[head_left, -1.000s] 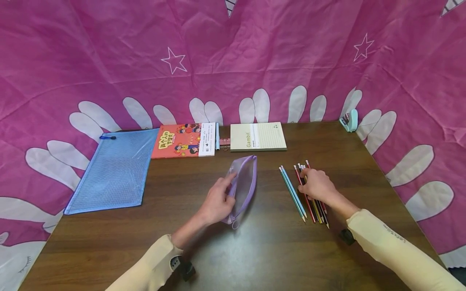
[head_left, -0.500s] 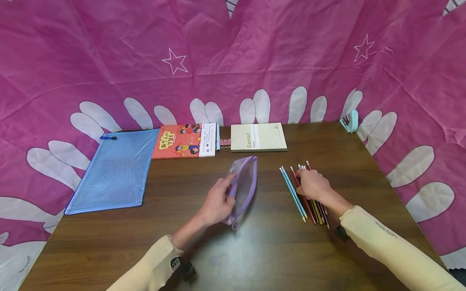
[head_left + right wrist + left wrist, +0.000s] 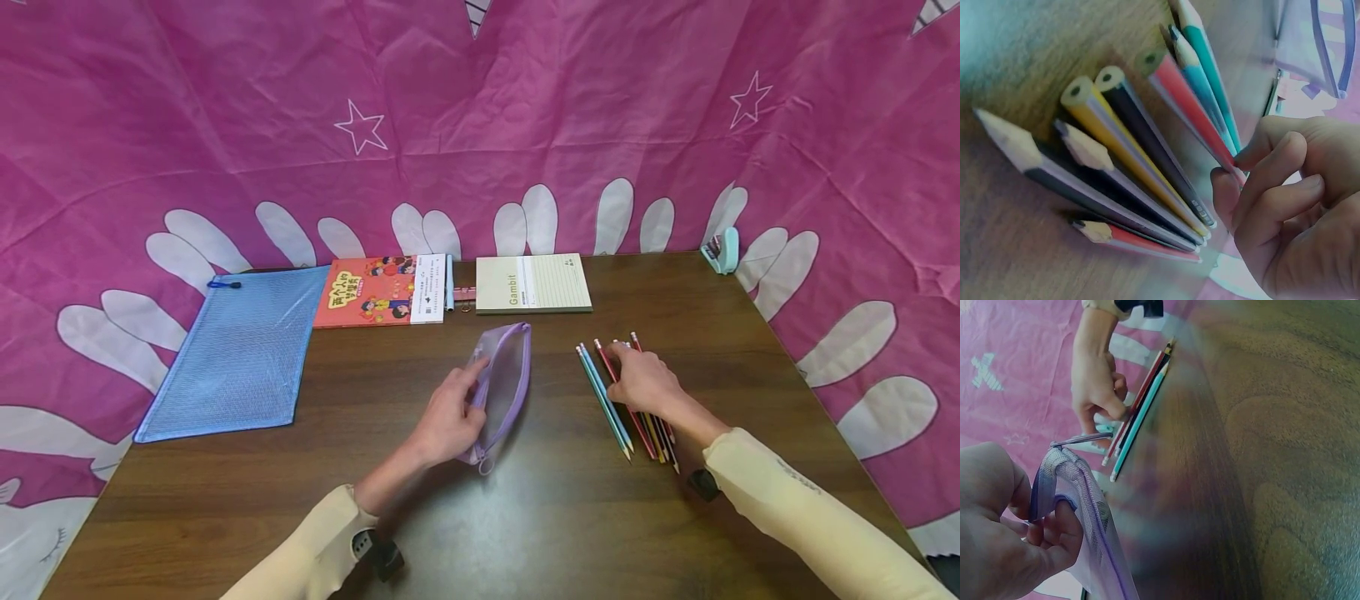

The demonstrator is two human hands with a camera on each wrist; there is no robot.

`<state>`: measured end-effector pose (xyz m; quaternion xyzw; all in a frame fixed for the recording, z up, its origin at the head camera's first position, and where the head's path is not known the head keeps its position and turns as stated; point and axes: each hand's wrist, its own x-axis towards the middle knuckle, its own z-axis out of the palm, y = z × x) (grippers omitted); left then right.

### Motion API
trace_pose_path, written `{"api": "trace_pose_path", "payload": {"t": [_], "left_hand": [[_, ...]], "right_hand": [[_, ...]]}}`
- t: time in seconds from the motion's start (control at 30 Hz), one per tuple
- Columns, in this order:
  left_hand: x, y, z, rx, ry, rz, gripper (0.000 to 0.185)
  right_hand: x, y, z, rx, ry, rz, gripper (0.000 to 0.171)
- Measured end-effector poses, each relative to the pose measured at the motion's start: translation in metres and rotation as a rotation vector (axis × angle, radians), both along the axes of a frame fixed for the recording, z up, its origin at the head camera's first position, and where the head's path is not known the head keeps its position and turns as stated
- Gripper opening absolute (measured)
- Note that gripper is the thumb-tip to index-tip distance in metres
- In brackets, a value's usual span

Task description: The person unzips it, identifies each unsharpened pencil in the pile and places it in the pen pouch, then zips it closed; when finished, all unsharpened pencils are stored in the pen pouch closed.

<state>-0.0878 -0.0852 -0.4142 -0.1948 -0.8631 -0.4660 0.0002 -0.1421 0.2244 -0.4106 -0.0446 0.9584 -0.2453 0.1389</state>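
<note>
My left hand (image 3: 448,417) grips one side of a translucent purple zip pencil case (image 3: 513,408), whose mouth gapes toward the right. Fingers and thumb curl over its rim in the left wrist view. To the right, my right hand (image 3: 647,383) bends over a spread of pencils and pinches a red pencil (image 3: 1192,106) near its far end between thumb and finger. Two blue-green pencils (image 3: 602,396) lie just left of it. A yellow pencil (image 3: 1129,147), several black pencils (image 3: 1147,140) and another red pencil (image 3: 1147,242) lie on its other side, partly hidden by the hand in the head view.
A blue mesh zip bag (image 3: 232,358) lies at the left of the wooden table (image 3: 525,533). Along the back are an orange book (image 3: 382,292), a slim light-blue item (image 3: 448,283), a lined notebook (image 3: 555,283) and a mint-coloured object (image 3: 723,252). A pink curtain (image 3: 450,100) hangs behind.
My right hand has shifted slightly left, and the red pencil's eraser end has swung left toward the blue-green pencils, away from the others. My left hand and the pencil case have stayed put.
</note>
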Motion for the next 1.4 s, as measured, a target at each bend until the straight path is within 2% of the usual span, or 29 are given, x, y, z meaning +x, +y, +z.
{"api": "trace_pose_path", "payload": {"t": [0.3,0.53,0.8,1.23,1.4], "left_hand": [[0.000,0.000,0.001,0.005,-0.008,0.010,0.073],[0.001,0.000,0.003,0.003,-0.027,0.008,0.074],[-0.001,0.000,0.002,-0.009,-0.016,0.010,0.073],[-0.003,0.001,0.001,-0.027,0.002,0.000,0.073],[-0.003,0.002,0.001,-0.024,0.009,-0.004,0.073]], "right_hand": [[0.002,0.005,0.004,-0.137,0.023,0.009,0.065],[0.005,0.004,0.009,-0.263,-0.029,-0.020,0.060],[0.011,-0.006,0.016,-0.570,-0.122,-0.096,0.062],[0.008,-0.041,0.012,-1.022,-0.025,-0.265,0.059],[0.008,-0.062,0.012,-1.153,-0.004,-0.312,0.060]]}}
